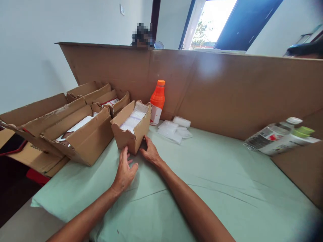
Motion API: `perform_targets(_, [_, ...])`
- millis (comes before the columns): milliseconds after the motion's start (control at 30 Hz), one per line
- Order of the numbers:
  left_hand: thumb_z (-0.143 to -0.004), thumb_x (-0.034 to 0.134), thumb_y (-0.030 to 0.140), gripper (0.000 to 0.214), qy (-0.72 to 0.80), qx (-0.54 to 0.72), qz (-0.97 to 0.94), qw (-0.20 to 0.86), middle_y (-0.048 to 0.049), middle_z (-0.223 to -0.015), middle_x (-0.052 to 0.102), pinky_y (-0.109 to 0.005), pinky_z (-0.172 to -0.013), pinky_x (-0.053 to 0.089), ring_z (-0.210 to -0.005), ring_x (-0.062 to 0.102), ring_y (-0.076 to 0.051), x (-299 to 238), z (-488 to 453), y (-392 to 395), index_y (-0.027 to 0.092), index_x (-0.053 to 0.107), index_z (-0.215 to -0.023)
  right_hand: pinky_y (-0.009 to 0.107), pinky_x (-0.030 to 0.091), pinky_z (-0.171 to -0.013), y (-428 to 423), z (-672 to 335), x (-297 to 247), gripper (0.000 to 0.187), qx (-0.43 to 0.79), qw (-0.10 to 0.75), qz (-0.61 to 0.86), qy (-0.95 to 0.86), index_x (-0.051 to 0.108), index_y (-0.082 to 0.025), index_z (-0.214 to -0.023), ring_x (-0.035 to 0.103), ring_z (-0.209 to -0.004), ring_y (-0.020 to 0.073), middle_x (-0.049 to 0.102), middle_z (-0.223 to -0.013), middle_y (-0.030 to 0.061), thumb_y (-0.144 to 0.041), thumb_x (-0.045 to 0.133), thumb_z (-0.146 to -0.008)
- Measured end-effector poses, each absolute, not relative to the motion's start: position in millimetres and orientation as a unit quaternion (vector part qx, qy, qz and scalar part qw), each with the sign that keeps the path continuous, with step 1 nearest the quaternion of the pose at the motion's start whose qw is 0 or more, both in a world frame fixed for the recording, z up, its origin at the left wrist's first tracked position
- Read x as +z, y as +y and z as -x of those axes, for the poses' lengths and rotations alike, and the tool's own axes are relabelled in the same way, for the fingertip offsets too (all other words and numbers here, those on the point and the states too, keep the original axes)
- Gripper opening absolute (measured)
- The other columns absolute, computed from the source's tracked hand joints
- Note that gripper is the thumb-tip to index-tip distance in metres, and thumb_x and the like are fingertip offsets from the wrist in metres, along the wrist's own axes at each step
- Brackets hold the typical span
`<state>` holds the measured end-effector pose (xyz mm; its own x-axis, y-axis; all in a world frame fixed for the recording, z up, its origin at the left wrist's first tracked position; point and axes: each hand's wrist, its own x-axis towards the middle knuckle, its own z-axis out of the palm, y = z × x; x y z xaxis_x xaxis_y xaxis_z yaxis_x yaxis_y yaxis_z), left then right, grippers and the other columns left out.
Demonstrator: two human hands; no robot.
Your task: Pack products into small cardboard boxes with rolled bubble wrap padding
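A small open cardboard box stands on the green cloth, filled with a row of white bubble-wrap pouches. My left hand is at the box's front face, fingertips by its lower edge, thumb spread apart. Against the lower right side of the box rests my right hand, with its index finger stretched along the cardboard. Its other fingers are partly hidden. Neither hand is wrapped round the box. Just behind the box is an orange-capped bottle, and loose bubble-wrap pouches lie to its right.
Several larger cardboard boxes with packets inside crowd the left side. A tall cardboard panel runs along the back. Plastic bottles lie at the right beside another cardboard flap. A person's head shows beyond the panel.
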<state>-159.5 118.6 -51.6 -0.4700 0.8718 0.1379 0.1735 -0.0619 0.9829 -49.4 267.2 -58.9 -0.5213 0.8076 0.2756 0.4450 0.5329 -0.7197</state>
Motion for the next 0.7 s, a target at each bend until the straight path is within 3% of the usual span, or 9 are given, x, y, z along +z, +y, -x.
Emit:
perform_targets(267, [-0.086,0.060,0.038,0.075,0.618,0.613,-0.410,0.272,-0.0197,-0.158,0.031,-0.048,-0.109,0.048,-0.138,0.049,-0.032,-44,178,192,0.018,0.031,-0.152,0.052,0.037,-0.113,308,85,-47,0.094,0.256,0.250,0.408,-0.840,0.032,-0.011,-0.154,0.047,-0.140,0.0368,0.048,-0.153,0.0235,-0.041,0.073,-0.075])
perform_targets(433, [-0.088,0.057,0.042,0.075,0.618,0.607,-0.422,0.267,-0.0248,-0.160,0.027,-0.049,-0.114,0.042,-0.145,0.040,-0.034,-48,190,219,0.011,0.032,-0.151,0.047,0.038,-0.108,317,109,-43,0.078,0.166,0.231,0.476,-0.832,0.033,-0.007,-0.152,0.052,-0.135,0.0350,0.053,-0.147,0.0255,-0.045,0.061,-0.090])
perform_targets(700, [-0.091,0.056,0.043,0.071,0.594,0.604,-0.457,0.271,-0.0192,-0.159,0.037,-0.050,-0.117,0.039,-0.146,0.040,-0.031,-68,205,227,0.017,0.033,-0.153,0.046,0.037,-0.107,320,115,-46,0.062,0.128,0.203,0.463,-0.853,0.038,-0.008,-0.151,0.050,-0.134,0.0327,0.052,-0.149,0.0228,-0.046,0.039,-0.102])
